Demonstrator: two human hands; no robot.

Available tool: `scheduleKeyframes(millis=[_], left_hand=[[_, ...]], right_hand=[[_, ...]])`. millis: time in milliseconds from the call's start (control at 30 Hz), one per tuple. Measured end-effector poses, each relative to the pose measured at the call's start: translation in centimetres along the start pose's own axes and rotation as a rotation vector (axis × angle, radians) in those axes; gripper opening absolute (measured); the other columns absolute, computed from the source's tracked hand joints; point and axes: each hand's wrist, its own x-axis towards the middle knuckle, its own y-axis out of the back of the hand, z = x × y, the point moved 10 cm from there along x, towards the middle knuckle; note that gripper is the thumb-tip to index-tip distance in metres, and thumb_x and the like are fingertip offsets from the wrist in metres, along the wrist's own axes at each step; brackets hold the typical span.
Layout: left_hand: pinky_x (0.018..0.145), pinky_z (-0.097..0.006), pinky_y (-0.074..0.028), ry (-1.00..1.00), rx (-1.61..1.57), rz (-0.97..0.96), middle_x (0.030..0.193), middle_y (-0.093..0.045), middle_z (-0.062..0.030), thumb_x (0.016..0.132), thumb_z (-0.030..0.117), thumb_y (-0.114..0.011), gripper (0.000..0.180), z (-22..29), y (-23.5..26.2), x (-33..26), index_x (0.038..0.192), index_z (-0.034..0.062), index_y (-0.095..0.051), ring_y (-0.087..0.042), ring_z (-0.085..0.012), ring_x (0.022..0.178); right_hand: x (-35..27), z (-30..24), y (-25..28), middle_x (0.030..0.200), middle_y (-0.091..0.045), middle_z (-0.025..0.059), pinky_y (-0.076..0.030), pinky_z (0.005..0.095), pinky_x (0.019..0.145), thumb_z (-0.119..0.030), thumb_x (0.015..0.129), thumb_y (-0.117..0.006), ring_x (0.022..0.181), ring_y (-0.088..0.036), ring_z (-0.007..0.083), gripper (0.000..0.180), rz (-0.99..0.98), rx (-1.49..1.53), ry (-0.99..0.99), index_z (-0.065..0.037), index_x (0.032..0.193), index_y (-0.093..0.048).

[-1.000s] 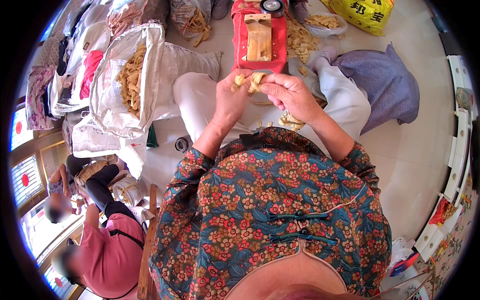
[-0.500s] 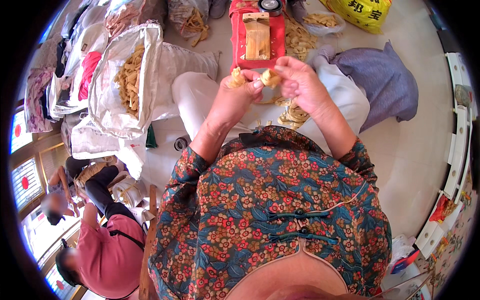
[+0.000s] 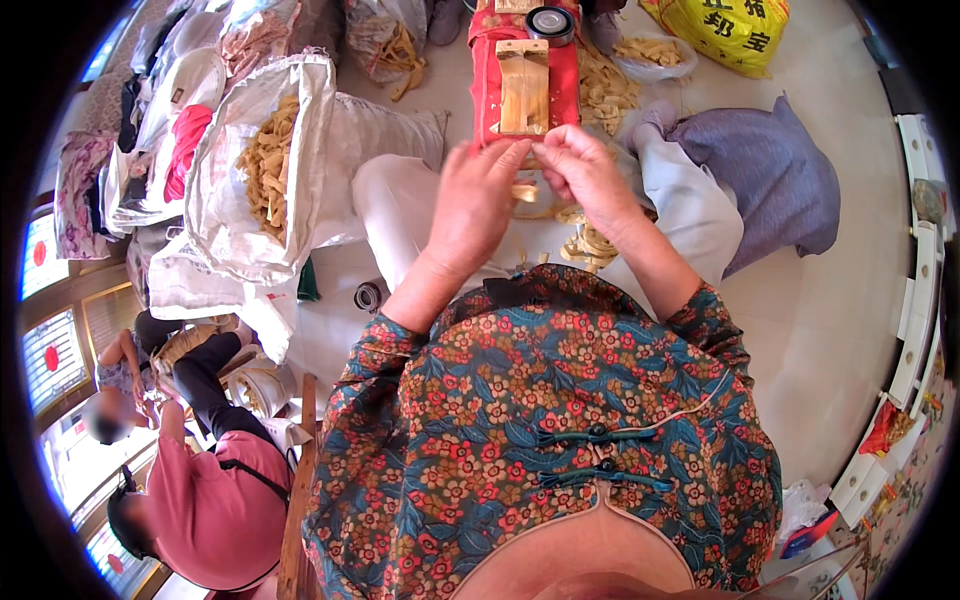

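My left hand (image 3: 478, 205) is closed, back upward, with a short piece of curled tan strip (image 3: 524, 192) showing below its fingers. My right hand (image 3: 588, 178) is closed in a pinch, and its fingertips meet those of the left. Whatever lies between the fingertips is hidden. Just beyond them a wooden block (image 3: 524, 92) rests on a red cloth (image 3: 484, 95) over a narrow bench. Coiled tan strips (image 3: 588, 245) lie between my knees, below the right wrist.
A round black-rimmed lid (image 3: 550, 24) sits beyond the block. At left stands an open white sack (image 3: 305, 160) holding tan strips (image 3: 268, 165). More strips (image 3: 605, 90) lie right of the bench. A grey cloth (image 3: 765, 175) drapes at my right knee. A person in pink (image 3: 225, 510) sits lower left.
My left hand has turned over, back upward, and the two hands have come together at the fingertips. The two tan curls that showed are now mostly covered. The whole view has shifted slightly.
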Motion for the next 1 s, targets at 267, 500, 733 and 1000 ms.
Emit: scheduleKeyframes(millis=[267, 500, 733, 1000], left_hand=[[0.069, -0.036, -0.042, -0.124, 0.002, 0.056, 0.079, -0.057, -0.0027, 0.074, 0.014, -0.057, 0.018, -3.6, -3.4, -0.4, 0.092, 0.0117, -0.057, -0.058, -0.0225, 0.076], [0.066, -0.032, -0.046, 0.051, -0.248, 0.070, 0.082, -0.061, -0.0044, 0.075, 0.008, -0.060, 0.018, -7.0, -4.5, 1.3, 0.093, 0.0089, -0.061, -0.060, -0.0212, 0.071], [0.057, -0.021, -0.044, 0.612, -1.163, -0.065, 0.075, -0.056, 0.0042, 0.088, 0.010, -0.060, 0.013, -10.6, -8.1, 1.4, 0.101, 0.0062, -0.063, -0.050, -0.0047, 0.065], [0.060, -0.020, -0.045, 0.639, -1.116, -0.033, 0.077, -0.060, 0.0019, 0.088, 0.013, -0.063, 0.016, -12.2, -8.5, 3.1, 0.100, 0.0031, -0.063, -0.053, -0.0042, 0.067]], right_hand=[[-0.5, 0.1, -2.4, 0.066, -0.050, -0.0016, -0.036, 0.0196, 0.048, -0.012, 0.089, -0.056, 0.056, -0.045, 0.0040, 0.010, -0.063, -0.104, 0.141, -0.005, 0.088, -0.050], [0.4, -2.7, -1.6, 0.071, -0.058, 0.0033, -0.043, 0.0234, 0.055, -0.009, 0.086, -0.059, 0.062, -0.052, 0.0066, 0.013, 0.062, -0.294, 0.332, -0.001, 0.088, -0.050], [3.7, -3.2, 3.0, 0.072, -0.060, -0.0001, -0.042, 0.0196, 0.057, -0.011, 0.086, -0.062, 0.063, -0.052, 0.0042, 0.010, 0.149, -0.331, 0.339, -0.002, 0.085, -0.057], [5.5, -4.1, 3.1, 0.067, -0.060, 0.0022, -0.041, 0.0222, 0.054, -0.008, 0.084, -0.061, 0.061, -0.051, 0.0050, 0.010, 0.207, -0.270, 0.383, 0.000, 0.080, -0.056]])
